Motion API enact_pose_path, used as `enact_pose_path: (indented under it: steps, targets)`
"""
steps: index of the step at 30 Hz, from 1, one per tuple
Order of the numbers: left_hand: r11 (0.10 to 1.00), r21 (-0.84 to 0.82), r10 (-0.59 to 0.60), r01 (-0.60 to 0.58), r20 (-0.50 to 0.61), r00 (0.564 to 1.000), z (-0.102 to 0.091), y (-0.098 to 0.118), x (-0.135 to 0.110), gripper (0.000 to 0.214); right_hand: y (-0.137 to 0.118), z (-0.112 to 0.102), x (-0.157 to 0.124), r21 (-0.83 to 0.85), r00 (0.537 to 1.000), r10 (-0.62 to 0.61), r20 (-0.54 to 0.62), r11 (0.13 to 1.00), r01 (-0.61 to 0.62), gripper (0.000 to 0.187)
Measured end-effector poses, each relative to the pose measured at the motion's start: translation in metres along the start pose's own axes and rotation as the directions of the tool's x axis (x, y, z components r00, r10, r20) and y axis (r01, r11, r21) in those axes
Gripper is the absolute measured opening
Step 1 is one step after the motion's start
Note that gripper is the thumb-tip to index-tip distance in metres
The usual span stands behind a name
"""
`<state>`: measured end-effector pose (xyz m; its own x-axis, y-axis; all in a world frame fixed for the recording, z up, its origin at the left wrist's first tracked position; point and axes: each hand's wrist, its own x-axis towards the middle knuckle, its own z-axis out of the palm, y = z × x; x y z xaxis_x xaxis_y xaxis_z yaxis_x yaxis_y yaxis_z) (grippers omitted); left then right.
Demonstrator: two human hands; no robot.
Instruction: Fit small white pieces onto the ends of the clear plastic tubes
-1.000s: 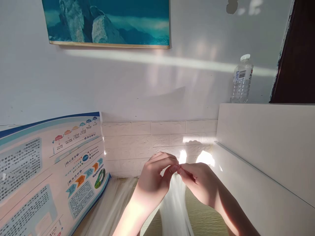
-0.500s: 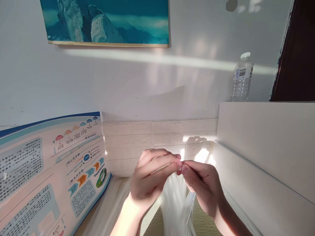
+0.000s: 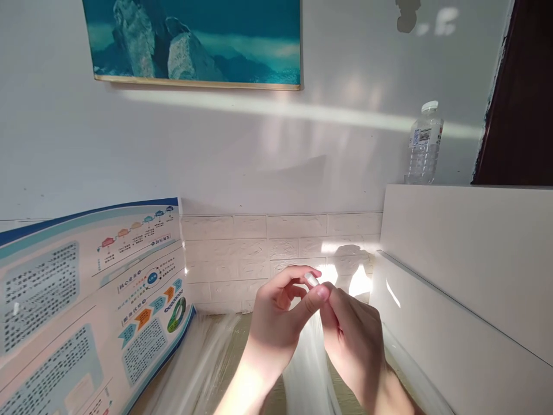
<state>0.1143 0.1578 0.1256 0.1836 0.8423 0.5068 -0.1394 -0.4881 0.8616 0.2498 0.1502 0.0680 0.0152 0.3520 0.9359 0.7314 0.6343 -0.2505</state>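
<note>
We see a small white piece (image 3: 311, 279) between the narrowed thumb and forefinger of our left hand (image 3: 276, 314). Our right hand (image 3: 356, 340) angles in, fingertips meeting there; its hold we cannot tell. Below the grip lie pale strands (image 3: 307, 374); leftward, a poster (image 3: 86, 311) with tiny print; upper right, a barcoded bottle (image 3: 424, 144).

Below the left hand (image 3: 276, 323) and right hand (image 3: 356, 340), one strand bundle (image 3: 307, 372) lies on the tabletop (image 3: 237, 334); another bundle (image 3: 193, 357) lies left, beside a printed board (image 3: 108, 300). Right stands a panel (image 3: 466, 242), a plastic bottle (image 3: 424, 153) at its top edge.
</note>
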Motion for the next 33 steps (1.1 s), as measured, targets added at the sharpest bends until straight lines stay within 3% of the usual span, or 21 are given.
enact_pose_path:
  steps: [4,8,13,19,23,26,29,33]
  targets:
    - [0.992,-0.111,-0.056,0.055,0.0,0.998,0.002,-0.001,0.0,0.015,0.002,0.003,-0.001,-0.062,0.995,-0.063,-0.074,0.996,0.058,0.016]
    - [0.979,-0.177,-0.097,0.102,0.035,0.995,0.0,0.001,0.0,0.014,-0.002,0.001,0.003,-0.047,0.999,-0.011,-0.051,0.999,0.009,0.02]
    - [0.981,-0.18,-0.06,0.067,0.044,0.997,-0.005,0.0,0.002,0.007,-0.012,-0.005,0.006,0.228,0.964,0.21,0.162,0.943,-0.244,0.03]
    - [0.987,-0.146,0.08,-0.073,0.046,0.996,-0.009,0.0,0.001,0.005,-0.022,-0.012,0.01,0.491,0.946,0.211,0.247,0.814,-0.309,0.032]
    - [0.976,-0.195,0.123,-0.1,0.113,0.986,-0.01,0.001,-0.001,0.009,-0.027,-0.015,0.01,0.612,0.913,0.263,0.312,0.679,-0.405,0.037]
    - [0.971,-0.212,0.151,-0.115,0.16,0.976,-0.013,0.0,-0.001,0.008,-0.03,-0.019,0.009,0.645,0.841,0.316,0.439,0.54,-0.54,0.043]
    - [0.966,-0.184,0.214,-0.182,0.176,0.961,-0.017,-0.003,0.0,0.005,-0.031,-0.023,0.009,0.664,0.747,0.344,0.569,0.345,-0.664,0.044]
    - [0.944,-0.175,0.31,-0.279,0.185,0.933,-0.02,-0.007,0.003,0.004,-0.032,-0.026,0.011,0.685,0.699,0.302,0.649,0.169,-0.709,0.042]
